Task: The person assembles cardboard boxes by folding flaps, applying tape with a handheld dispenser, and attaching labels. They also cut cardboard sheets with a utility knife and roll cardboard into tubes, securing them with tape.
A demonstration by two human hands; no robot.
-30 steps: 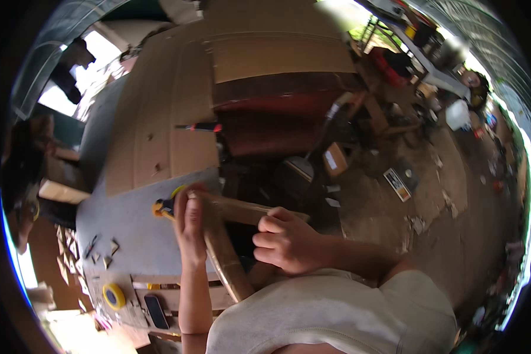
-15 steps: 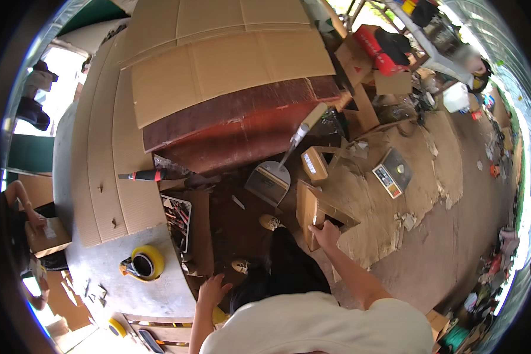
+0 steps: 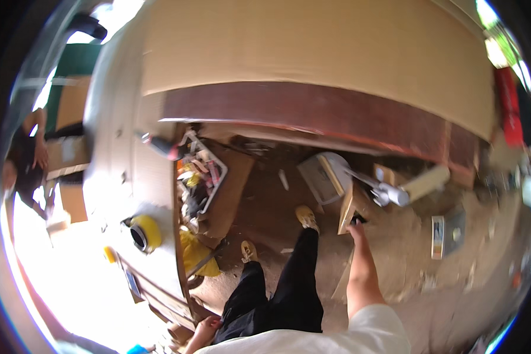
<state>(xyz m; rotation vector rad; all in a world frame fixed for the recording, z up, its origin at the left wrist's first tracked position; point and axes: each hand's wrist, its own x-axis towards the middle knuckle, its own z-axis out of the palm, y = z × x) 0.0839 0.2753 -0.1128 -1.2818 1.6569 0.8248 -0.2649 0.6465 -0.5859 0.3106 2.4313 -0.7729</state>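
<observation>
My right hand (image 3: 356, 228) grips the near edge of a cardboard box (image 3: 348, 211), low over the floor to the right of my legs. Down by my left hip is my left hand (image 3: 206, 328), beside the table edge; its fingers are small and blurred. Just beyond the box stands a grey dustpan (image 3: 324, 177) with a long pale handle (image 3: 425, 184) reaching to the right. A smaller cardboard box (image 3: 389, 174) sits partly behind that handle.
At left is a table (image 3: 159, 203) carrying a yellow round roll-like thing (image 3: 144, 233) and a red-and-black handled tool (image 3: 159, 146). A tool crate (image 3: 216, 177) lies below it. A scale (image 3: 448, 235) rests on floor cardboard. Another person (image 3: 32, 150) is at far left.
The view has turned and come nearer to the cardboard-covered red bench. My right hand keeps hold of the box, now close against the dustpan. My left hand has dropped back toward my hip.
</observation>
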